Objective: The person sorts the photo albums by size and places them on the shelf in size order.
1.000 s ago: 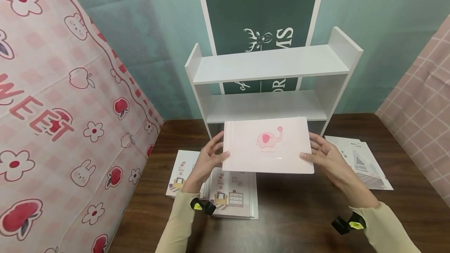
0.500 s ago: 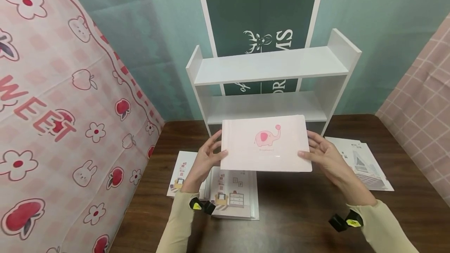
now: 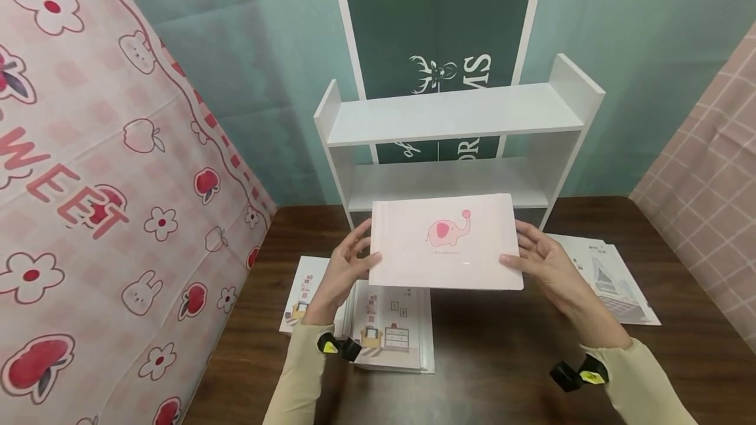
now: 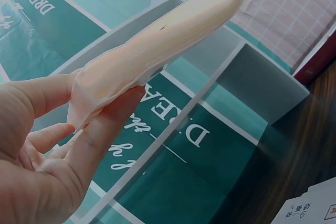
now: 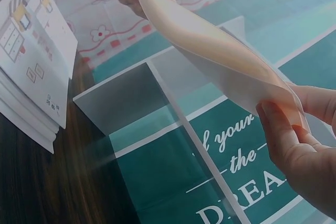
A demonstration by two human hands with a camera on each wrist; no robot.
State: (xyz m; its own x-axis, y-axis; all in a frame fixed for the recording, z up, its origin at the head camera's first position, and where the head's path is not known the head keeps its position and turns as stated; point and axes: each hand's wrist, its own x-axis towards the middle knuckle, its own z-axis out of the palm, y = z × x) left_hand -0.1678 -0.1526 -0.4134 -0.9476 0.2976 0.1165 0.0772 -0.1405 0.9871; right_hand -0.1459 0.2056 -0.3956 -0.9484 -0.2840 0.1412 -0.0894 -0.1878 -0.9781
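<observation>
A pale pink notebook (image 3: 445, 264) with a pink elephant on its cover is held flat-side up above the table, in front of the white shelf. At its left end my left hand (image 3: 341, 274) pinches the edge, thumb on top and fingers beneath. The opposite end is gripped by my right hand (image 3: 555, 271) in the same way. In the left wrist view the notebook (image 4: 157, 35) shows its cream edge and a clear plastic-like cover. From the right wrist, the notebook (image 5: 210, 40) looks slightly bowed between both hands.
A two-tier white shelf (image 3: 455, 113) stands at the back of the dark wooden table (image 3: 484, 372). Two stacks of illustrated booklets (image 3: 397, 353) lie at the left, partly under my left arm. Other white booklets (image 3: 608, 274) lie at the right. Patterned cloths (image 3: 118, 149) hang around.
The notebook and both hands have shifted slightly left in the head view, mostly in the first half second. The shelf appears a little lower in view. Both hands keep their hold.
</observation>
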